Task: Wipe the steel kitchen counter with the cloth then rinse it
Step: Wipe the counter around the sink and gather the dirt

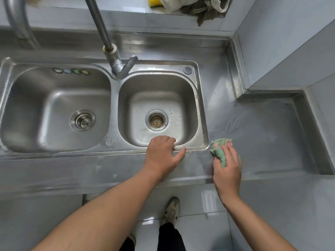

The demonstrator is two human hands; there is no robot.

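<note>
Standing at a steel counter (262,142) set into a corner of pale tiled walls, looking straight down. Pressing a bunched green cloth (220,150) onto the counter with the right hand (227,169), just right of the front right corner of the sink (202,98); fingers curved over the cloth, thumb clamped against its side. Hooking the left hand (163,156) over the front rim of the right basin, fingers curled down inside, thumb stretched along the rim. Rippled sheen on the counter beyond the cloth, dull smears nearer the front edge. A strainer in each of the two drains. Tap (117,63) rising at the divider between the basins. Up on the rear ledge, a yellow sponge (154,0) beside a heap of rags (199,7). Below, pale floor tiles and one shoe (171,209).
</note>
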